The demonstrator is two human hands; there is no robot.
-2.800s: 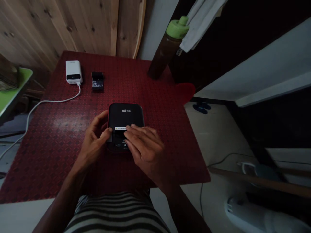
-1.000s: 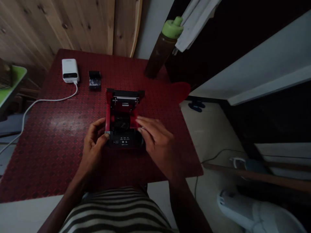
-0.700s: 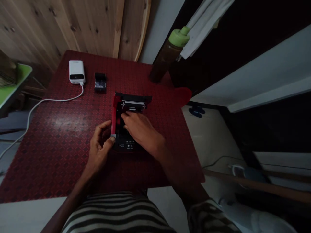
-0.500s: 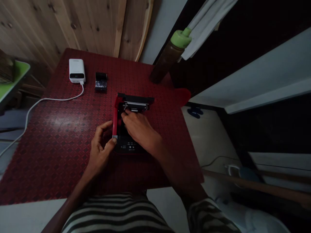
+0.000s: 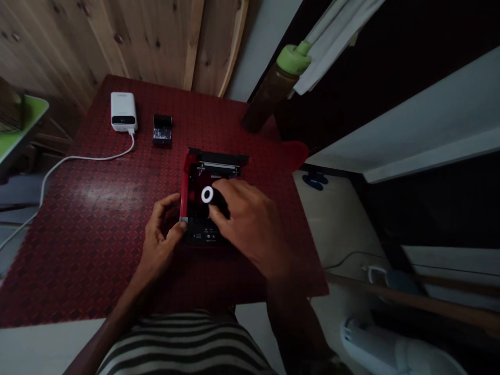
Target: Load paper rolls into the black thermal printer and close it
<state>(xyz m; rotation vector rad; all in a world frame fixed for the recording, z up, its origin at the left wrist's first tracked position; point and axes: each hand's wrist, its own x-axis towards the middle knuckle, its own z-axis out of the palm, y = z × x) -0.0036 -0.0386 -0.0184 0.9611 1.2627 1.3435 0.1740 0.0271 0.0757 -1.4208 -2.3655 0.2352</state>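
A small red-and-black machine (image 5: 184, 192), which looks like a portable printer, sits on the table with its lid raised at the back. Curled against its left side, my left hand (image 5: 159, 234) has the thumb pressed on the front left corner. My right hand (image 5: 250, 221) is over the open bay and pinches a dark roll (image 5: 208, 195) with a white ring-shaped end facing left. Most of that roll is hidden by my fingers. Part of the button panel (image 5: 209, 236) shows at the machine's front.
A white power bank (image 5: 123, 110) with a plugged-in cable (image 5: 88, 159) and a small black item with a shiny film-like face (image 5: 162, 130) lie at the back left of the red-patterned table (image 5: 97, 245). A tall bottle with a green cap (image 5: 269, 88) stands at the back right.
My right hand has drawn back and up from inside the bay, and the roll now shows in its fingers. My left hand stays against the machine's left side.
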